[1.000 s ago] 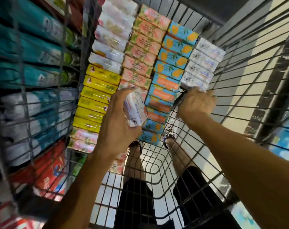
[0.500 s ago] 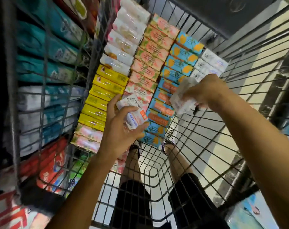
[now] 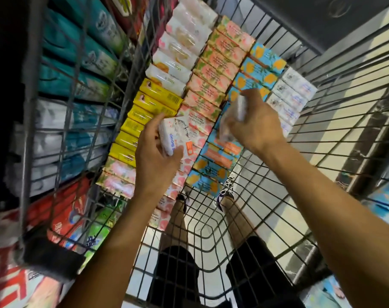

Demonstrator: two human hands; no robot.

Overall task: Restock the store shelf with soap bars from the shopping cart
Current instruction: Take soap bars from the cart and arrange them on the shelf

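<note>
Wire shopping cart (image 3: 335, 138), viewed from above, is carrying soap bars packed on edge in rows along its left side: white wrapped bars (image 3: 184, 41), yellow boxes (image 3: 149, 107), peach-printed boxes (image 3: 215, 70), blue-and-orange boxes (image 3: 258, 70) and white boxes (image 3: 293, 94). Store shelf (image 3: 73, 85), lying beyond the cart's left wall, is showing teal and white packs. Left hand (image 3: 155, 161) is gripping a white boxed soap bar (image 3: 175, 134) above the yellow and peach rows, thumb on one broad face, fingers curled behind. Right hand (image 3: 255, 123) is closing around a second white soap bar (image 3: 240, 107) above the blue row; this bar is blurred. Handling judgement: each bar is probably light and rigid, its thin carton denting under hard pressure and its glossy wrap perhaps slipping; hold across the two broad faces, near the middle.
</note>
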